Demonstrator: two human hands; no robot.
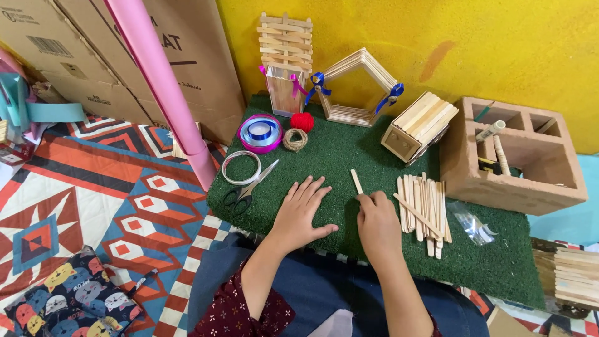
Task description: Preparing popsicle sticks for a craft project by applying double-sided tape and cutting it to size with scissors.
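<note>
- Left hand (301, 212), centre frame, is laid flat and spread on the green mat (349, 153).
- One wooden stick (356, 181) is pinched by the right hand (377, 222).
- Stick pile (423, 209), just right, could be scattered if brushed.

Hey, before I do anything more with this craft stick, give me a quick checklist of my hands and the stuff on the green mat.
1. Right hand pinches one craft stick, which lies on the green mat: ok.
2. Left hand rests flat on the mat, palm down, holding nothing: ok.
3. Pile of craft sticks lies just right of the right hand: ok.
4. Scissors lie closed at the mat's left edge, apart from both hands: ok.
5. Mat between the hands and the stick frame is bare: ok.
6. Glue anywhere in view: cannot tell.
</note>
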